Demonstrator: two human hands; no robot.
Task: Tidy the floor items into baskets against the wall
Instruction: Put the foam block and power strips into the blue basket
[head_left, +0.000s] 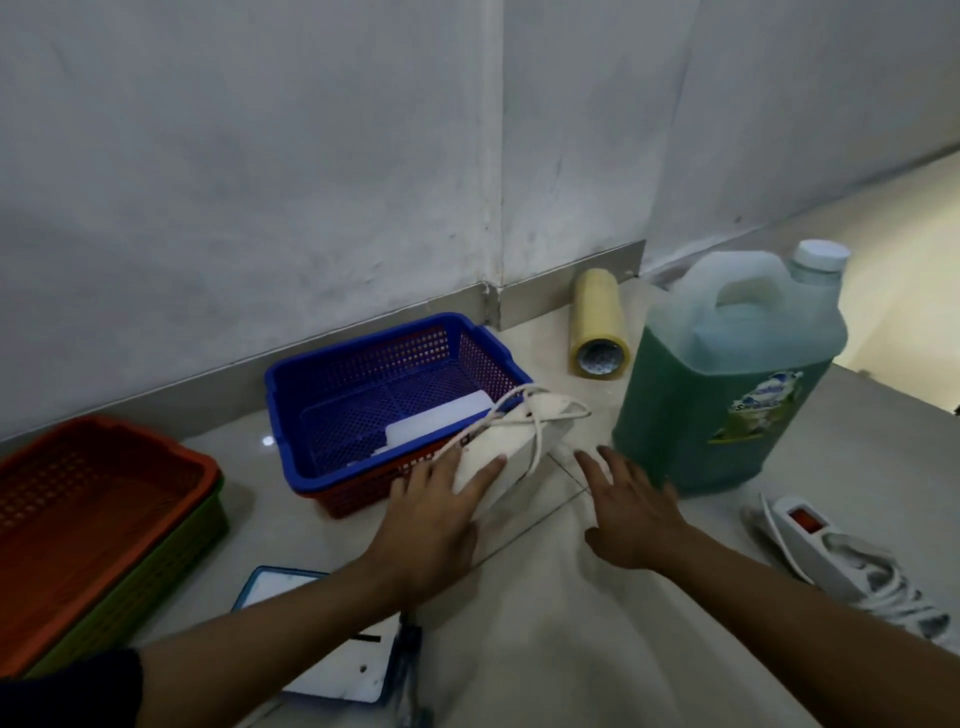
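My left hand grips a white power strip wrapped in its cord, tilted over the front right corner of the blue basket. The blue basket sits nested in a red one against the wall and holds a white flat item. To the right, my right hand hovers above the floor with its fingers spread and nothing in it. A second white power strip with a red switch lies on the floor at the right.
An orange basket nested in a green one stands at the left by the wall. A large jug of green liquid and a stack of yellow tape rolls are at the right. A blue-framed white board lies under my left arm.
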